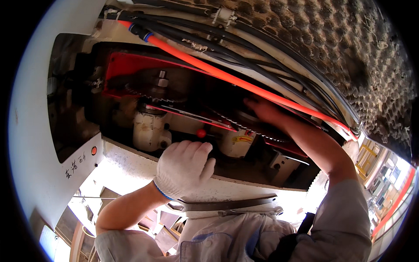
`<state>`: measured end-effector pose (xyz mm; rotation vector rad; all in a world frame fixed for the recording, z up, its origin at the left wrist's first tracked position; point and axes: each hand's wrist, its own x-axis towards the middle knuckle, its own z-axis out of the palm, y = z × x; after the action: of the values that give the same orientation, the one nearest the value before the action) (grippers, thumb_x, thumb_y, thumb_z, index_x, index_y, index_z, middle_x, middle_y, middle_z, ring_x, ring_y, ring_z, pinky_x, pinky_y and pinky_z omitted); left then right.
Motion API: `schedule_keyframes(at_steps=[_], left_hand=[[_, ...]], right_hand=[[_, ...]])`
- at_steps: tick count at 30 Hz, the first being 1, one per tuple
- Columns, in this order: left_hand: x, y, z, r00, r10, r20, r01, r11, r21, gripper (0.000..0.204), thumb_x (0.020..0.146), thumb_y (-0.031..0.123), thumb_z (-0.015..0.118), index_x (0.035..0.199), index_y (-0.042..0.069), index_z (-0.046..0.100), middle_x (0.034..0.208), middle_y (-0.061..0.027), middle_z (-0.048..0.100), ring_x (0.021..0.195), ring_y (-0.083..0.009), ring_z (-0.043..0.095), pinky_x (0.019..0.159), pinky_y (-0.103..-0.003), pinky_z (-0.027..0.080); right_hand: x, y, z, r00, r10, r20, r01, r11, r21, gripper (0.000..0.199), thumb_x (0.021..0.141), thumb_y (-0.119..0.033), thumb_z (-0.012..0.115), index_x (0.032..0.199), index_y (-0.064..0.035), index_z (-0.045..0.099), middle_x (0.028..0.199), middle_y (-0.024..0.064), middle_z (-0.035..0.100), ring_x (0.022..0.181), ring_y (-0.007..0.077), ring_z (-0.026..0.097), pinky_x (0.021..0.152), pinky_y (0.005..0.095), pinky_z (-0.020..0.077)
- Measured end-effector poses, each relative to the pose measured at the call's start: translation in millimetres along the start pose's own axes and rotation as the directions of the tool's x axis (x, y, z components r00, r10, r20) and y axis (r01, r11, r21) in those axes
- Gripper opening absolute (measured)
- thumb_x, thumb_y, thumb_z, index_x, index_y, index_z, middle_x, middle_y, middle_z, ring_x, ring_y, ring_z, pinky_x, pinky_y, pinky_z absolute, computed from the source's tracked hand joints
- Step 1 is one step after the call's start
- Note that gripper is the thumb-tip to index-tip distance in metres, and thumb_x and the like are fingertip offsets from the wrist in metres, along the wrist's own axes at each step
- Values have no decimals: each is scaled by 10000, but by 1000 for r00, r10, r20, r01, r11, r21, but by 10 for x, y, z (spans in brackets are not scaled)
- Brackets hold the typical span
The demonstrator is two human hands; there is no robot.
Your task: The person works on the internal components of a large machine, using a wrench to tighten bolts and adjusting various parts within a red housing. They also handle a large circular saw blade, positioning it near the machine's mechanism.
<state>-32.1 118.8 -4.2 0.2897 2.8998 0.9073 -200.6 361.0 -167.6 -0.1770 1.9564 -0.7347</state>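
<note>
Lying near the fingers [253,104] of the bare right hand [267,112], whose grip could not be told, the saw blade [239,122] was judged stiff, heavy, best held flat, clear of its teeth [254,132]; the left hand's [185,168] fingers were curled together

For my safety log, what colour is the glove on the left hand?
The knit glove is white with a blue cuff edge, seen in the head view.

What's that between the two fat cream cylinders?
A red ball shows between the left cylinder and the right cylinder in the head view, just above the gloved left hand.
</note>
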Motion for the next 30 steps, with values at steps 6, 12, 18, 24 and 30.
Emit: schedule_keyframes(at_steps=[6, 12, 18, 24, 30], left_hand=[[-6, -1, 6, 1000, 2, -17, -2, 1000, -16, 300, 756, 145, 710, 1014, 16, 629, 834, -123, 655, 716, -298, 632, 614, -411, 512], [-14, 6, 45, 998, 9, -54, -9, 1000, -3, 307, 749, 145, 719, 1013, 17, 631, 846, -121, 661, 724, -294, 632, 628, -412, 517], [-23, 1, 31, 999, 18, -38, -18, 1000, 20, 320, 764, 196, 730, 1023, 30, 642, 832, -89, 642, 730, -265, 625, 640, -394, 507], [-144, -14, 2, 981, -143, 133, 143, 990, 10, 238, 893, 322, 596, 893, 86, 627, 809, -88, 641, 818, -289, 648, 765, -430, 522], [-355, 21, 63, 980, -155, -123, 164, 984, 72, 272, 804, 366, 642, 791, 98, 687, 771, -106, 687, 757, -335, 678, 669, -464, 551]], right_hand=[[0, 213, 9, 988, -151, 7, 151, 988, -6, 592, 1025, -448, 536, 1476, -68, 483, 1474, 200, 516, 1394, 319, 457, 1166, 421, 341], [-74, -157, -25, 996, 85, -24, -87, 989, -118, 551, 1027, -409, 537, 1476, -91, 495, 1503, 190, 495, 1420, 307, 424, 1186, 414, 314], [36, 421, -139, 985, -144, 99, 124, 974, 187, 513, 1011, -279, 568, 1486, -103, 486, 1504, 147, 505, 1407, 282, 439, 1190, 397, 304], [309, 516, -27, 998, 15, 69, -25, 989, 146, 554, 962, -376, 670, 1415, -79, 547, 1424, 190, 552, 1313, 309, 525, 1111, 414, 410], [154, 241, 134, 988, -105, 113, 91, 989, 116, 523, 969, -364, 668, 1389, -71, 564, 1372, 165, 574, 1262, 279, 544, 1075, 399, 427]])
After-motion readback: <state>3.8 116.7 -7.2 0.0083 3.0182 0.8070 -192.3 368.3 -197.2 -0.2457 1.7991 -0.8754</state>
